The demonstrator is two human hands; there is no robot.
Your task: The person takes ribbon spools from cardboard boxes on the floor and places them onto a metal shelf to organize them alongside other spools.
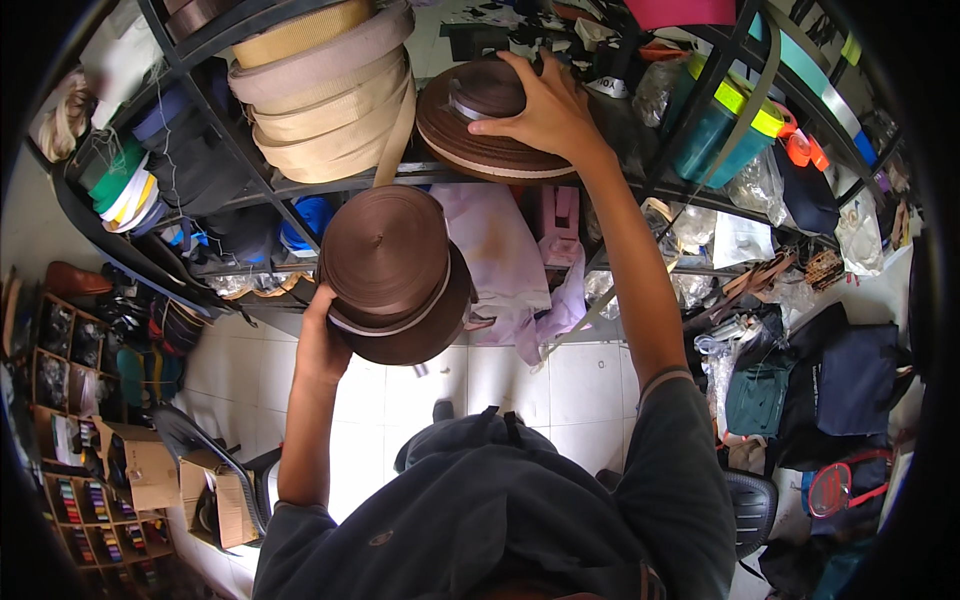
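Observation:
My left hand (322, 335) grips a stack of brown webbing rolls (385, 240) from its lower left side, holding it in front of the shelf. A thin light strip shows along the side of this stack. On the shelf, a small brown webbing roll (488, 88) sits on top of wider brown rolls (450, 130). My right hand (545, 105) reaches up to it, thumb and fingers spread around the small roll's right side. The far fingertips are partly hidden behind the roll. Left of these rolls stands a tall stack of beige and tan webbing rolls (325, 100), with one loose end hanging down.
A dark metal shelf frame (285, 215) crosses in front of me. Pink cloth (495, 250) hangs below the rolls. A teal container with a yellow lid (725, 125) stands to the right. Chairs (750, 510) and cardboard boxes (145, 470) flank me on the white tiled floor (385, 405).

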